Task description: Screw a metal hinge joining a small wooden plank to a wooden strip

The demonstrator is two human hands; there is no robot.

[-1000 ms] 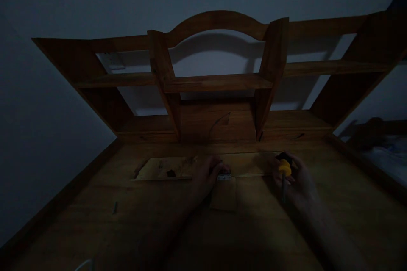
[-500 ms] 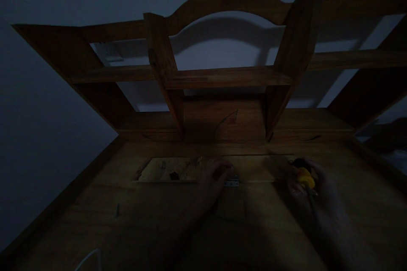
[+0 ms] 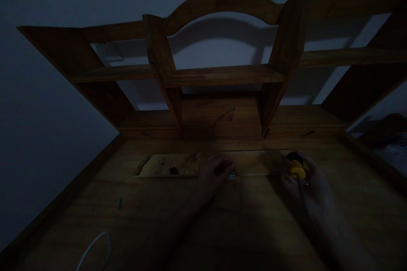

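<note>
The room is dim. My left hand (image 3: 213, 178) is over the wooden desk top, thumb and forefinger pinched together just above a small metal hinge (image 3: 231, 175). Whatever is between those fingertips is too small and dark to name. The hinge lies at the front edge of a long pale wooden strip (image 3: 254, 162) set in the desk top. To the right, my right hand (image 3: 313, 182) is wrapped round a screwdriver (image 3: 298, 170) with a yellow and black handle; its thin shaft points back toward me, away from the hinge.
An opening (image 3: 171, 165) with rough wood inside lies left of my left hand. A small screw-like piece (image 3: 119, 203) rests on the desk (image 3: 95, 220) at left, with a white cable (image 3: 92, 245) nearer me. A wooden shelf unit (image 3: 222, 77) stands along the back.
My view has shifted slightly. My right hand has moved a little left and up with the screwdriver. The left hand stays pinched at the hinge, now covering more of it.
</note>
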